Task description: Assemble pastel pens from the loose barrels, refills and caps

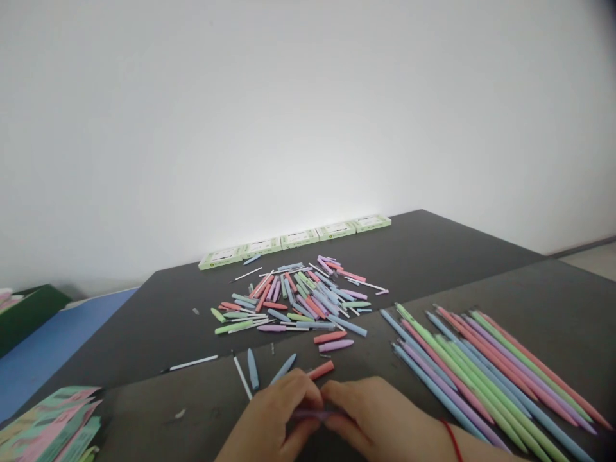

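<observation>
My left hand [274, 417] and my right hand [380, 417] meet at the near edge of a dark table [462, 250]. Both are closed on a purple pen [312, 415] held level between their fingertips. A red string circles my right wrist. Just beyond my fingers lie a red pen piece [320, 370], two blue pieces [253, 368] and a thin white refill [242, 376]. Farther out is a heap of pastel pen parts [298, 298]. A row of finished pastel pens [486, 366] lies side by side at my right.
Several pale green boxes [293, 240] line the table's far edge against a white wall. Pastel card packets [52, 420] are stacked at the near left. A blue surface [52, 346] and a dark green box [26, 311] sit at the left.
</observation>
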A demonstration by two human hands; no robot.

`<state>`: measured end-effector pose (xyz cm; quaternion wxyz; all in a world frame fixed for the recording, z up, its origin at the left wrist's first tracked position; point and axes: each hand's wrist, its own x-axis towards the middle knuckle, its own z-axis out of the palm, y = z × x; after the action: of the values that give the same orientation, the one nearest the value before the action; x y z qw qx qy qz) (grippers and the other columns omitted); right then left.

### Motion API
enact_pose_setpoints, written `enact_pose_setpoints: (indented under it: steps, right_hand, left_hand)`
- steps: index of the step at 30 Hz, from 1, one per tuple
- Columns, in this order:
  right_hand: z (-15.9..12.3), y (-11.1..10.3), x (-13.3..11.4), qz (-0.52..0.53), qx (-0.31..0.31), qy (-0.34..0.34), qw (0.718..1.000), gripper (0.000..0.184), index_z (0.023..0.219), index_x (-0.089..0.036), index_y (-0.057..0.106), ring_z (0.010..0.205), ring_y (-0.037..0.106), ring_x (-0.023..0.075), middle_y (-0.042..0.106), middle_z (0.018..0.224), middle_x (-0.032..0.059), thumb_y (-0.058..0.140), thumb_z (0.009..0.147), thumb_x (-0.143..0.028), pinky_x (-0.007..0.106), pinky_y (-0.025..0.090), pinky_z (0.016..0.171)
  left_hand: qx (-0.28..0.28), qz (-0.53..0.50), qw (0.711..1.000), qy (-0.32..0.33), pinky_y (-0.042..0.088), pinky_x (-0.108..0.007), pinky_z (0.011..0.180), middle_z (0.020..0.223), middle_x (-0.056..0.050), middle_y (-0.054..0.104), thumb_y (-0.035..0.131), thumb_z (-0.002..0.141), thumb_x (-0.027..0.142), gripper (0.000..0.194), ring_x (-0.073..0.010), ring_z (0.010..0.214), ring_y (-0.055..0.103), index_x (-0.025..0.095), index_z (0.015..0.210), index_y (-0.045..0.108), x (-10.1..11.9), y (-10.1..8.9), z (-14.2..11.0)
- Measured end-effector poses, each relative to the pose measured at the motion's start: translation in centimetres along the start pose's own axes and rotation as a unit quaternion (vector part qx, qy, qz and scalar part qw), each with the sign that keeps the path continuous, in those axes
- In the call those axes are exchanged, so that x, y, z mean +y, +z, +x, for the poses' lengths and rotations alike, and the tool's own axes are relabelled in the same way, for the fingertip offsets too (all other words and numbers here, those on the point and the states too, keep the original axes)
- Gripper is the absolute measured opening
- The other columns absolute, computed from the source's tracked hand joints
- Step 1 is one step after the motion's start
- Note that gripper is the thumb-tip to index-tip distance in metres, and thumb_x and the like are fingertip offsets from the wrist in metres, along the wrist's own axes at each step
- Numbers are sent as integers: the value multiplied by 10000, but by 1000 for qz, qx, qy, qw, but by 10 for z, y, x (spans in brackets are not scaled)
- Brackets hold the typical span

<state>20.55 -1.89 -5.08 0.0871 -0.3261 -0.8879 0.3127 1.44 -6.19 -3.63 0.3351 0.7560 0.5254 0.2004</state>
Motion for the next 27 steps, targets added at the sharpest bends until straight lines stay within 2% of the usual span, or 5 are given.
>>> enact_pose_setpoints:
  steps: [3,7,13,20,27]
  right_hand:
    - [3,2,0,-37,-4,11,999,195,908,-207,637,732,691,228,738,873,51,474,899,-314,250,347,555]
    - [3,1,-1,-39,15,26,999,203,908,-227,634,725,686,212,737,846,31,458,910,-328,250,315,535]
    - [2,0,0,-18,14,63,998,146,921,-237,631,725,676,211,735,842,22,519,868,-314,247,302,542]
    - [3,4,7,38,55,57,996,104,873,-238,612,674,623,160,712,813,-8,524,861,-292,231,292,535]
    - [1,6,9,56,57,46,996,71,848,-228,596,659,594,148,691,769,-18,542,847,-275,224,286,537]
  left_hand:
    - [-7,30,999,11,444,-256,802,918,-25,607,497,803,87,131,-166,885,581,209,821,540,3,1,-1]
    - [18,-21,996,-83,448,-241,667,838,-13,611,555,815,260,110,-161,758,582,202,908,546,-4,-7,-2]
    - [-48,-147,967,-203,299,-187,402,532,54,501,461,830,396,238,-89,411,420,172,781,523,-17,-13,1]
    - [5,-216,960,-177,352,-188,437,580,53,496,586,712,320,183,-107,508,465,174,785,503,-14,-8,5]
    - [8,-194,968,-160,336,-191,448,601,51,479,536,789,288,128,-101,506,448,160,801,524,-11,-8,3]
